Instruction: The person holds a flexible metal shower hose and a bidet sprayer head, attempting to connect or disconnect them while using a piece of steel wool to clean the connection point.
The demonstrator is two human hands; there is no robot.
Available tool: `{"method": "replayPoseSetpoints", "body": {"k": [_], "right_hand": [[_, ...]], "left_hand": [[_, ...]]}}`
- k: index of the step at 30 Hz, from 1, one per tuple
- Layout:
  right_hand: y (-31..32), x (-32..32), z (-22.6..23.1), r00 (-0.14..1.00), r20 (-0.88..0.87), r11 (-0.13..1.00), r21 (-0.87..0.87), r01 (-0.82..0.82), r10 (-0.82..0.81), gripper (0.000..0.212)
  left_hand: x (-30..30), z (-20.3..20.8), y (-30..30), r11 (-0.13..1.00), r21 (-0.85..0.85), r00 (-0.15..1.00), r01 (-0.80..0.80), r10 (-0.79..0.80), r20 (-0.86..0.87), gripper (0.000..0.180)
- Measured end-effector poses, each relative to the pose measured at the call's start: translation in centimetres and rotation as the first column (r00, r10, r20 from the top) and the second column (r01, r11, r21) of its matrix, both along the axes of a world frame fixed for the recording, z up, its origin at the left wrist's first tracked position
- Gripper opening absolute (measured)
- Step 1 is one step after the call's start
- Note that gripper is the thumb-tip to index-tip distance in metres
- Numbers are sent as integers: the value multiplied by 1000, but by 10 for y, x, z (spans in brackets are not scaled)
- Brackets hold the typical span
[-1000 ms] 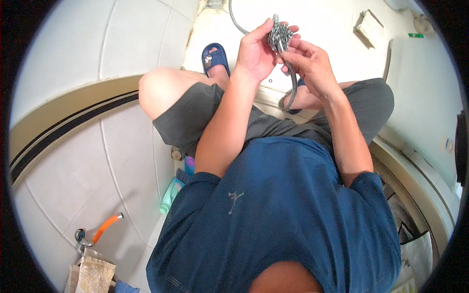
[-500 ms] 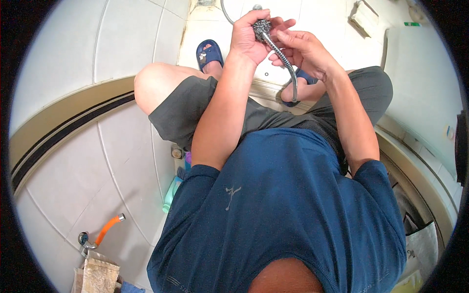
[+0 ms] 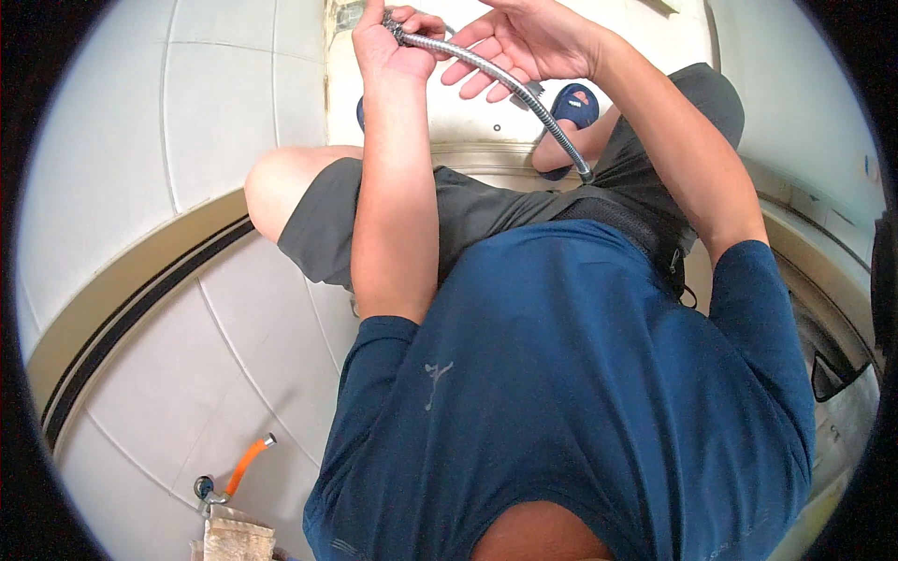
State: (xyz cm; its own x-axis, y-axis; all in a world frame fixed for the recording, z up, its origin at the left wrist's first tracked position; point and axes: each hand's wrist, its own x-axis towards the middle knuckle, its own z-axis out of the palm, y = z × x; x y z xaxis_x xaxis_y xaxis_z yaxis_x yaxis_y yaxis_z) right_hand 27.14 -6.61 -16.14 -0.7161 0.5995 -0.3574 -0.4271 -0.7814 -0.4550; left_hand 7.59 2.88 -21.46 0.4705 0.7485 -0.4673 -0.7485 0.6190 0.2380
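Note:
My left hand is closed around a dark grey steel wool scrubber, which is wrapped about a flexible metal shower hose. From there the hose arcs down to the right, its lower end hanging over my lap. My right hand is palm up with fingers stretched out, next to the hose, which passes across in front of its fingers. Whether those fingers touch the hose I cannot tell. The tops of both hands are cut off by the picture's upper edge.
My slippered foot rests by a raised sill before the pale tiled floor. White tiled walls stand at left. A wall tap with an orange hose juts out lower left, with a stained cloth below it. A frosted panel is at right.
Both hands have moved up in the picture, the left one also leftward. The right hand has turned palm up and opened out. A longer straight run of hose now shows between the hands and my lap.

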Motion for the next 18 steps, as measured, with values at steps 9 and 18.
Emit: {"method": "replayPoseSetpoints", "body": {"k": [9, 18], "right_hand": [[-17, -24, 35, 994, -75, 996, 17, 86, -84, 81], [-11, -31, 26, 988, -107, 994, -13, 113, -113, 80]], "left_hand": [[-17, 8, 17, 979, -153, 979, -132, 104, -178, 48], [-28, 14, 23, 976, -173, 990, -133, 122, -72, 44]]}}
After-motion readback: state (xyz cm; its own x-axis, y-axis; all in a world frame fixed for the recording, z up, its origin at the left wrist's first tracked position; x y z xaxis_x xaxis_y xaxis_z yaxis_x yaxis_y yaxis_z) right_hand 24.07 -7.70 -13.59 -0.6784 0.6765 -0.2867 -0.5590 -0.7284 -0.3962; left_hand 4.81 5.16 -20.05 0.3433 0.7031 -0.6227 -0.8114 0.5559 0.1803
